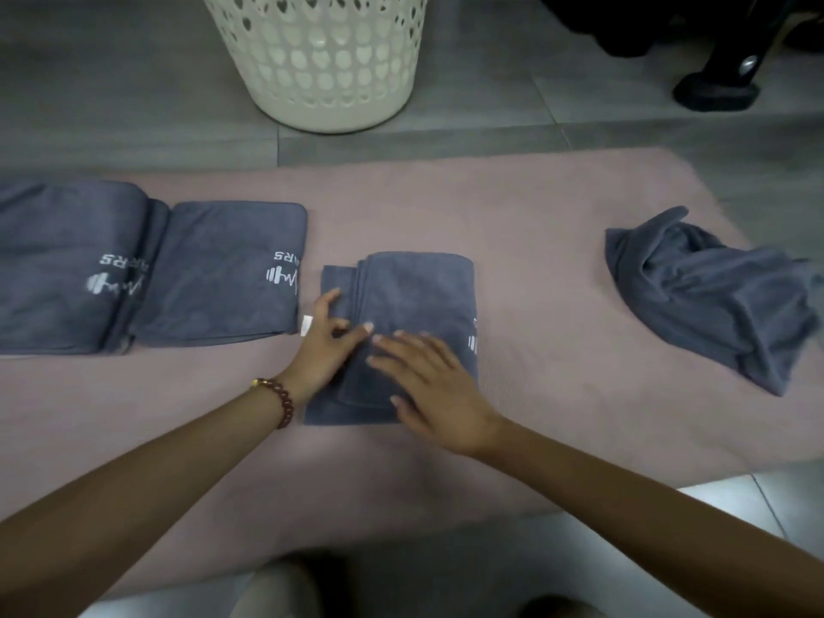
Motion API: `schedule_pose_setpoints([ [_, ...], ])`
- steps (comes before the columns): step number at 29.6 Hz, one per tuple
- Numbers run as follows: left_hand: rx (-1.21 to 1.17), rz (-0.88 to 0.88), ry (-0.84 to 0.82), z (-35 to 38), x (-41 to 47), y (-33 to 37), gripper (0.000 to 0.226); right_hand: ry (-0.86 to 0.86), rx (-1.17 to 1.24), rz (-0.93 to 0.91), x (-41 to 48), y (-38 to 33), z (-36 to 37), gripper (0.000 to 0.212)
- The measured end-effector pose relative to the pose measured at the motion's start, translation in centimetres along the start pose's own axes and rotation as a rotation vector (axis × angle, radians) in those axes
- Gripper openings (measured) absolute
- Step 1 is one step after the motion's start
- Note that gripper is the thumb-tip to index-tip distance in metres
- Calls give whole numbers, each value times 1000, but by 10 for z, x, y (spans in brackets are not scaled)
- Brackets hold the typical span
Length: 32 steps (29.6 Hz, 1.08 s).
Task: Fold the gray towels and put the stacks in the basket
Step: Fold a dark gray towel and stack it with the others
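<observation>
A gray towel (414,296), folded into a small rectangle, lies in the middle of the pink mat (535,225). My left hand (325,345) rests on its left edge with fingers spread flat. My right hand (432,385) presses flat on its near right part. Two folded gray towels with white logos lie side by side at the left, one (223,274) next to the other (62,265). A crumpled gray towel (713,292) lies at the right. The cream perforated basket (321,60) stands on the floor beyond the mat.
Gray floor tiles surround the mat. A black stand foot (713,91) sits at the top right beyond the mat. A light tile patch (758,497) shows at the near right. A red bead bracelet (281,401) is on my left wrist.
</observation>
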<state>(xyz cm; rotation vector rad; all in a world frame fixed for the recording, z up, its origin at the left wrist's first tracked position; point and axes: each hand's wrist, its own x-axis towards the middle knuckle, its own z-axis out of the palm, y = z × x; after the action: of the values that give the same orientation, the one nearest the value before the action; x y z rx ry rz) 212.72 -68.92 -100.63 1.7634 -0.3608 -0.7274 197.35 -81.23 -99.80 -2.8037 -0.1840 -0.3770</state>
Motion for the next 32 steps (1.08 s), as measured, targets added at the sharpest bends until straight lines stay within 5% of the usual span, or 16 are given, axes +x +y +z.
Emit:
schedule_pose_setpoints([
  [2, 196, 226, -99, 3, -2, -4, 64, -20, -42, 163, -13, 15, -1, 60],
  [7, 404, 535, 60, 4, -20, -1, 42, -264, -8, 341, -43, 34, 4, 76],
  [13, 568, 253, 27, -26, -22, -33, 49, -275, -62, 270, -52, 27, 20, 59],
  [32, 449, 44, 304, -5, 5, -12, 25, -192, 300, 362, -43, 30, 12, 71],
])
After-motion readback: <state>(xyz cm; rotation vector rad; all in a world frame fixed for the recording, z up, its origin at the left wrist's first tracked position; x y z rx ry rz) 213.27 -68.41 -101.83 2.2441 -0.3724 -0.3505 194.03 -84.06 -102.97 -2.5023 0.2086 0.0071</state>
